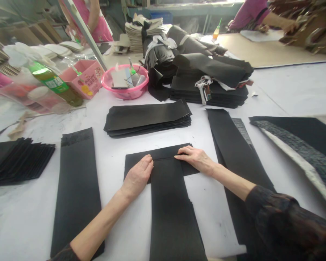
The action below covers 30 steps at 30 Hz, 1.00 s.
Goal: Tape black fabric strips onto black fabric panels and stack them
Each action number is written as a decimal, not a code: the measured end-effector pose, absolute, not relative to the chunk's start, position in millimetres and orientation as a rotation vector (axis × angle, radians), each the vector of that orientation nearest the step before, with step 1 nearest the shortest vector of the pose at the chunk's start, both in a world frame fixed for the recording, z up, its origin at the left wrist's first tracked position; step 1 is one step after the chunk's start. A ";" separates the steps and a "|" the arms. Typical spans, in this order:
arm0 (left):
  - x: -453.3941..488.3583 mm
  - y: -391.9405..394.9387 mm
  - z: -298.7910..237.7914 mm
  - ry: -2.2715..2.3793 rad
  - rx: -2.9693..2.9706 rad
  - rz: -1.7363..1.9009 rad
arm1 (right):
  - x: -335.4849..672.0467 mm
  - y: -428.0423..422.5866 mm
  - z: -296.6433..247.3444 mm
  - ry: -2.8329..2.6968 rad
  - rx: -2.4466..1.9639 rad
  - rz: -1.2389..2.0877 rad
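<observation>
A long black strip of sheet material runs from the front edge up to a black crosswise piece, and its end overlaps that piece. My left hand pinches the strip's upper left corner, fingers together. At the upper right corner, my right hand presses with its fingertips, thumb and fingers close together along the strip's end. Whether the fingers grip the strip or only press it down is partly hidden. Another black strip lies left of my left arm, and a further black strip lies beneath my right forearm.
Behind my hands is a stack of black pieces; another stack sits far left. A pink basin, a green-labelled bottle and a pink box stand at the back. Two other people work across the table.
</observation>
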State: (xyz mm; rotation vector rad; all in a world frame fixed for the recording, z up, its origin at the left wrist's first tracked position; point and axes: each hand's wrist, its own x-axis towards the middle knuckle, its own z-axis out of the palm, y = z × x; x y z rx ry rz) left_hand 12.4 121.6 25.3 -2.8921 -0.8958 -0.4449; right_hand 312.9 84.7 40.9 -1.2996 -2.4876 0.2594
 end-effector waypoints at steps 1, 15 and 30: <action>12.5 121.2 23.7 -0.915 -2.894 -0.460 | 313.3 84.4 39.8 -2.474 -1.309 0.271; 13.6 118.8 18.2 -1.056 -2.888 -0.519 | 309.6 77.2 44.4 -2.567 -1.286 0.080; 54.9 104.7 44.8 -1.043 -2.884 -0.383 | 285.4 91.8 53.0 -2.577 -1.300 0.056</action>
